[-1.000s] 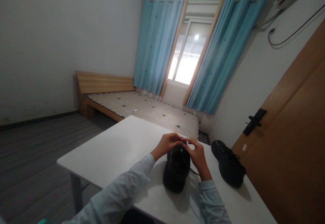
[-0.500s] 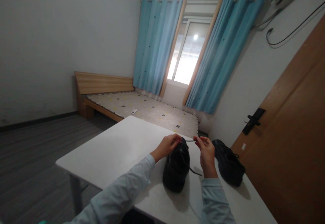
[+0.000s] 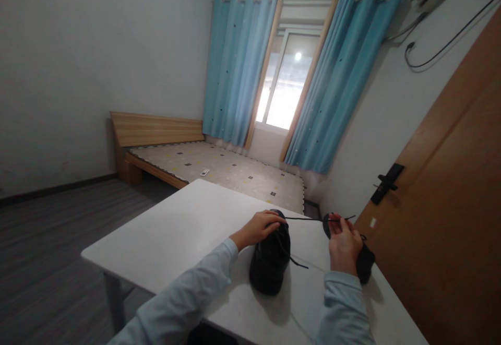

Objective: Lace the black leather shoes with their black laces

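Note:
A black lace-up shoe [image 3: 270, 266] stands on the white table [image 3: 164, 230], its toe pointing away from me. My left hand [image 3: 262, 228] lies over the shoe's upper near the lacing, fingers bent onto it; what its fingertips pinch is hidden. From there one black shoelace [image 3: 304, 219] runs taut to the right, into my right hand [image 3: 346, 243], which pinches it near its end. Another lace end hangs loose over the shoe's right side onto the table. Behind my right hand, a second black shoe [image 3: 366, 265] is partly covered.
Beyond the table is a bed [image 3: 230, 170] with a patterned mattress and a small white remote [image 3: 204, 173] on it. A wooden door [image 3: 442, 219] with a black handle stands close on the right. Blue curtains [image 3: 240, 68] hang at the window.
My right hand has moved right, drawing the lace out longer, and now covers part of the second shoe. My left hand has settled further over the first shoe.

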The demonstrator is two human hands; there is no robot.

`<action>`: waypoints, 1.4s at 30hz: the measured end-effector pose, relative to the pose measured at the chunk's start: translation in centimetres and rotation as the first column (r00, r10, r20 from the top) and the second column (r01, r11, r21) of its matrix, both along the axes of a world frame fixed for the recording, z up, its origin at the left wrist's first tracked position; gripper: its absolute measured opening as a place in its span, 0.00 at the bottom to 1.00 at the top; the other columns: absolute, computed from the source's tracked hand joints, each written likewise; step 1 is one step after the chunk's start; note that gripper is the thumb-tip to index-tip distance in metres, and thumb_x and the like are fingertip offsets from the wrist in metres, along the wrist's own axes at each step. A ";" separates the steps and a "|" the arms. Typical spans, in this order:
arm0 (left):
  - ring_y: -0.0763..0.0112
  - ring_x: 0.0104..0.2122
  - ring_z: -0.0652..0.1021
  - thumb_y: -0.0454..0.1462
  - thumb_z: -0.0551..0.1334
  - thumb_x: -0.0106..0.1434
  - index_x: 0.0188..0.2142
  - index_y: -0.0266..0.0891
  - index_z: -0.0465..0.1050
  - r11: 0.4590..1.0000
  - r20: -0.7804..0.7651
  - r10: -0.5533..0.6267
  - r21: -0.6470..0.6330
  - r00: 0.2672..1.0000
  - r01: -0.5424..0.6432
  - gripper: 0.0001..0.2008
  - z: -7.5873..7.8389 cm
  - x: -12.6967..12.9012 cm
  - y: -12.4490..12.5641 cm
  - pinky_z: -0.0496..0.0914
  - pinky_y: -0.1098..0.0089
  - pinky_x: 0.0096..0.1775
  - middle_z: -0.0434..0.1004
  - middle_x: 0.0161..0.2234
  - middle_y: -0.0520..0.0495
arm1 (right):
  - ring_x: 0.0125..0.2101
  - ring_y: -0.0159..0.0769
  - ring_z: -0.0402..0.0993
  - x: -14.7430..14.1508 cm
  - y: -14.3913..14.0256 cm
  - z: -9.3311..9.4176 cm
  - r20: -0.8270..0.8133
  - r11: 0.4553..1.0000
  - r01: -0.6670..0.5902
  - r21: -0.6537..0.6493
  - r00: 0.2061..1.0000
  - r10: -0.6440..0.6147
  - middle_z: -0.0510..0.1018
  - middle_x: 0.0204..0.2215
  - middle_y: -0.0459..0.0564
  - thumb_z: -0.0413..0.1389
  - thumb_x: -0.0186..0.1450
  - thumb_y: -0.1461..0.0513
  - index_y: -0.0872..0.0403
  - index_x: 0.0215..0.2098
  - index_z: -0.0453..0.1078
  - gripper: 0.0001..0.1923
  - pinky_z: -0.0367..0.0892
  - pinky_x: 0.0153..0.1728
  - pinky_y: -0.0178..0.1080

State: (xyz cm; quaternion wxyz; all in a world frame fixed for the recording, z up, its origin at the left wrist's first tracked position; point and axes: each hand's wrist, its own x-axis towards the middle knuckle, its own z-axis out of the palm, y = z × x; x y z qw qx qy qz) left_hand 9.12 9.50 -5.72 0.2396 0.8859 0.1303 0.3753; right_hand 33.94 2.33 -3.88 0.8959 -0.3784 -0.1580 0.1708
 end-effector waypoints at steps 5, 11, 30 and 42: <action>0.68 0.52 0.68 0.42 0.51 0.66 0.50 0.46 0.70 0.997 -0.056 -0.052 0.061 0.997 0.055 0.16 -0.1 -0.1 0.0 0.58 0.65 0.56 0.72 0.51 0.50 | 0.24 0.28 0.76 1.0 -1.0 0.5 -0.023 0.994 0.105 0.024 0.994 -0.105 0.76 0.23 0.42 0.60 0.51 0.66 0.53 0.29 0.61 0.12 0.73 0.30 0.33; 0.65 0.53 0.66 0.43 0.51 0.66 0.49 0.46 0.71 0.997 -0.094 -0.028 0.068 0.995 0.035 0.16 -0.5 0.0 0.3 0.57 0.63 0.56 0.74 0.49 0.51 | 0.22 0.26 0.73 3.2 -1.8 0.2 0.047 0.982 0.187 0.035 0.981 -0.189 0.73 0.23 0.39 0.57 0.52 0.63 0.52 0.28 0.58 0.10 0.72 0.30 0.35; 0.68 0.46 0.71 0.43 0.51 0.66 0.44 0.43 0.74 0.996 -0.042 -0.045 0.072 0.998 0.048 0.15 0.3 -0.4 -0.2 0.61 0.66 0.50 0.74 0.44 0.47 | 0.27 0.38 0.71 -1.9 -0.4 0.7 0.806 0.864 0.219 -0.453 0.514 0.292 0.80 0.28 0.54 0.58 0.53 0.52 0.58 0.29 0.76 0.17 0.64 0.28 0.37; 0.66 0.46 0.69 0.44 0.52 0.65 0.45 0.45 0.74 0.999 -0.036 -0.004 0.045 0.999 0.006 0.15 -0.1 -0.4 -0.1 0.61 0.65 0.51 0.72 0.45 0.45 | 0.33 0.39 0.74 -4.2 -0.5 0.7 0.781 0.711 0.350 -0.611 0.118 0.613 0.80 0.33 0.47 0.55 0.58 0.57 0.46 0.31 0.77 0.08 0.61 0.31 0.36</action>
